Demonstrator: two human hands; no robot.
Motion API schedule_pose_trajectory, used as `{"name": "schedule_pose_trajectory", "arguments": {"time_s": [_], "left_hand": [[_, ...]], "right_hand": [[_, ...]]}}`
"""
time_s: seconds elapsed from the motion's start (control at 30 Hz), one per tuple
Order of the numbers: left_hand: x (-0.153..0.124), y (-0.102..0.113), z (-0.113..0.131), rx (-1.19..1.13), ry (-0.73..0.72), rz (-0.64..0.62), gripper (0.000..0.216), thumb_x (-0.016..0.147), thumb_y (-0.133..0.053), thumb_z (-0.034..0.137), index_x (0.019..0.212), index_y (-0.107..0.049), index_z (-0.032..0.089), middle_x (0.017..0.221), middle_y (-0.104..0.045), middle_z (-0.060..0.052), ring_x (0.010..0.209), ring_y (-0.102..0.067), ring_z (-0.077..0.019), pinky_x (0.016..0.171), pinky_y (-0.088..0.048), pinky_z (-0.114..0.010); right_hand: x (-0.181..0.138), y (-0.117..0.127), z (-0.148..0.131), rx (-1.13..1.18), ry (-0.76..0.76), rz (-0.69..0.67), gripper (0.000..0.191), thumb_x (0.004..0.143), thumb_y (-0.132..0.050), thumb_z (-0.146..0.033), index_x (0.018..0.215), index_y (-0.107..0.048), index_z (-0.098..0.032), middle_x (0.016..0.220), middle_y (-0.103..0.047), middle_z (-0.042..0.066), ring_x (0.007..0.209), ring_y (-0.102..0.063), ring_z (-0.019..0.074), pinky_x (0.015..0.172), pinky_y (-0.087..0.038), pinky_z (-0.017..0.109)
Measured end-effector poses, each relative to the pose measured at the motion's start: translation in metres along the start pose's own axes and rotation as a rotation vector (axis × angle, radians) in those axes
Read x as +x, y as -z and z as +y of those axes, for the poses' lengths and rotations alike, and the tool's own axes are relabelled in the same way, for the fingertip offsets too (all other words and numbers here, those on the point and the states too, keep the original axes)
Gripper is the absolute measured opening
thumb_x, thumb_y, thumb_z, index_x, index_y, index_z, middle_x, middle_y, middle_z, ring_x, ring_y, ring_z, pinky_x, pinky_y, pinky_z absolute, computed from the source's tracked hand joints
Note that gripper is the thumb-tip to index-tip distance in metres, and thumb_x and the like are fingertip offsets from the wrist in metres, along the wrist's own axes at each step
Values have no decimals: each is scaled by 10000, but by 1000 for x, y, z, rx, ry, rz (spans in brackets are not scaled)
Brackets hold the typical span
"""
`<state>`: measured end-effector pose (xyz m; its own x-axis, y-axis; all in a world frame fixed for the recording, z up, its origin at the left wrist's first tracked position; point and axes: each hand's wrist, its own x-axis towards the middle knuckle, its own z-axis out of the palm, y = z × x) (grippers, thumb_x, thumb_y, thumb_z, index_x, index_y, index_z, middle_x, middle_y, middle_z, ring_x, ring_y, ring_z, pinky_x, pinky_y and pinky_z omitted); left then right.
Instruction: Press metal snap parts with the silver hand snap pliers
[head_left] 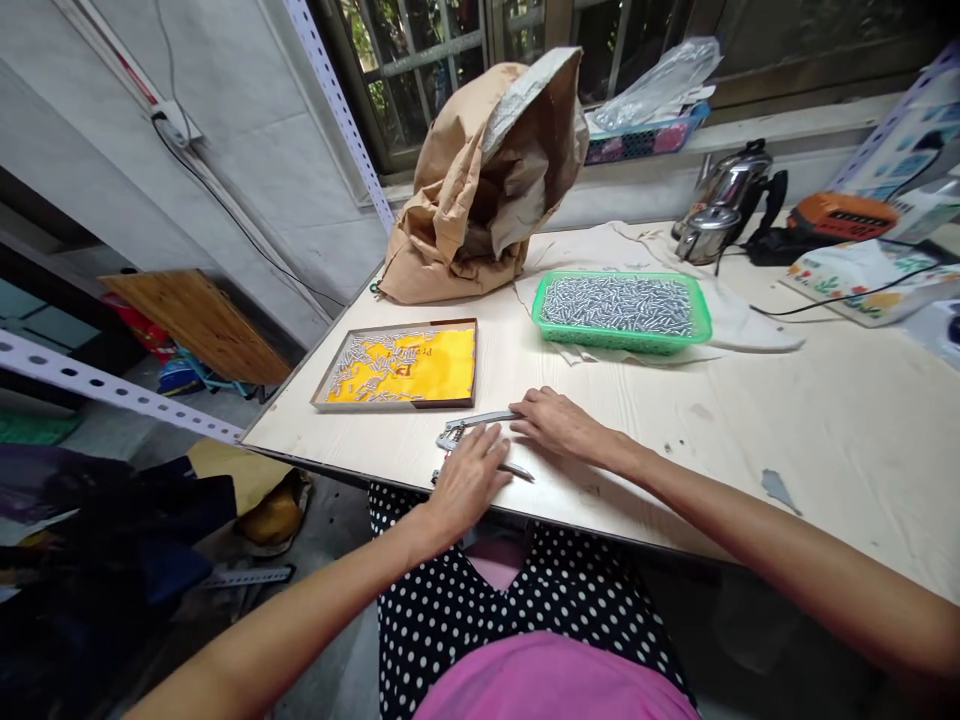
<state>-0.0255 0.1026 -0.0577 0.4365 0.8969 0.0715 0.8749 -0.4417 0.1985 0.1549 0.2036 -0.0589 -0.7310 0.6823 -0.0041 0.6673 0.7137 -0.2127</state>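
Note:
A metal hand tool (pixel 472 428) with long handles lies near the front edge of the pale wooden table (pixel 787 420). My left hand (pixel 466 482) rests on its lower handle, fingers curled loosely over it. Palm down, my right hand (pixel 556 423) lies with its fingertips touching the end of the upper handle. Behind the tool sits a shallow tray (pixel 401 366) with a yellow lining and several small metal pieces. A green plastic basket (pixel 621 311) full of small metal pieces stands further back on a white cloth.
A crumpled brown paper sack (pixel 487 180) stands at the table's back. A metal kettle (pixel 720 205), an orange device (pixel 844 215) and cables lie at the back right. Perforated metal shelf bars (pixel 112 388) and clutter are on the left floor.

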Motion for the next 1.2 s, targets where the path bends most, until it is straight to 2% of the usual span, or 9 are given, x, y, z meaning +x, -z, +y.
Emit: {"name": "schedule_pose_trajectory", "arguments": {"time_s": [0.1, 0.27, 0.33, 0.47, 0.63, 0.83, 1.03, 1.1, 1.2], "left_hand": [[-9, -12, 21, -97, -16, -22, 300, 932, -571, 301, 1209, -566, 187, 1382, -513, -116, 1339, -392, -312, 1104, -312, -561], [-8, -20, 33, -196, -26, 5, 277, 955, -527, 290, 1207, -569, 182, 1369, -531, -104, 1372, -353, -290, 1132, -246, -590], [-8, -22, 31, -212, -32, 29, 289, 949, -532, 275, 1220, -570, 181, 1353, -544, -106, 1355, -374, -293, 1131, -256, -581], [-10, -32, 28, -241, 13, 65, 302, 896, -529, 176, 1187, -608, 148, 1231, -618, -132, 1183, -536, -298, 1046, -416, -491], [-14, -48, 22, -249, 88, -9, 362, 799, -460, 79, 1100, -648, 153, 1092, -674, -126, 997, -620, -290, 928, -509, -448], [-4, -66, 20, -319, 131, -62, 384, 753, -454, 75, 1071, -642, 181, 1048, -662, -126, 958, -606, -288, 922, -510, -447], [8, -51, 30, -400, 23, 25, 470, 789, -403, 56, 1198, -582, 202, 1221, -583, -115, 1108, -533, -286, 983, -457, -450], [8, -50, 30, -395, 31, 25, 463, 799, -389, 51, 1192, -580, 205, 1216, -584, -107, 1100, -532, -276, 989, -449, -446], [7, -62, 28, -351, 118, -73, 383, 782, -420, 61, 1095, -611, 171, 1099, -622, -121, 1010, -557, -285, 950, -469, -469]], "right_hand": [[4, -2, 8, -68, -54, 46, 170, 968, -507, -229, 1007, -654, -152, 1032, -635, 93, 987, -520, 240, 780, -341, 320], [22, 15, -1, -152, -144, 74, 148, 947, -535, -221, 1011, -654, -161, 1035, -645, 103, 985, -526, 247, 803, -321, 348], [28, 19, -22, -150, -25, 83, 156, 942, -539, -202, 1037, -661, -180, 1046, -632, 101, 984, -519, 244, 780, -331, 342], [38, 12, -70, -129, 445, -2, 145, 941, -555, -215, 974, -694, -239, 1013, -609, 57, 940, -510, 230, 689, -357, 315], [55, -6, -91, -171, 628, -29, 123, 925, -564, -171, 880, -679, -176, 979, -603, 55, 874, -537, 217, 646, -389, 318], [63, -12, -86, -78, 604, -9, 143, 937, -523, -101, 928, -651, -163, 882, -635, 36, 762, -558, 168, 645, -418, 278], [63, 5, -71, -32, 632, -213, 199, 918, -534, -85, 852, -690, -188, 812, -625, 19, 723, -553, 152, 618, -414, 248], [60, 8, -69, -33, 621, -215, 203, 917, -525, -76, 850, -686, -180, 818, -629, 30, 758, -551, 163, 666, -422, 259], [56, 3, -72, -66, 611, -171, 177, 906, -520, -58, 872, -671, -145, 906, -635, 74, 882, -547, 198, 760, -423, 296]]}}
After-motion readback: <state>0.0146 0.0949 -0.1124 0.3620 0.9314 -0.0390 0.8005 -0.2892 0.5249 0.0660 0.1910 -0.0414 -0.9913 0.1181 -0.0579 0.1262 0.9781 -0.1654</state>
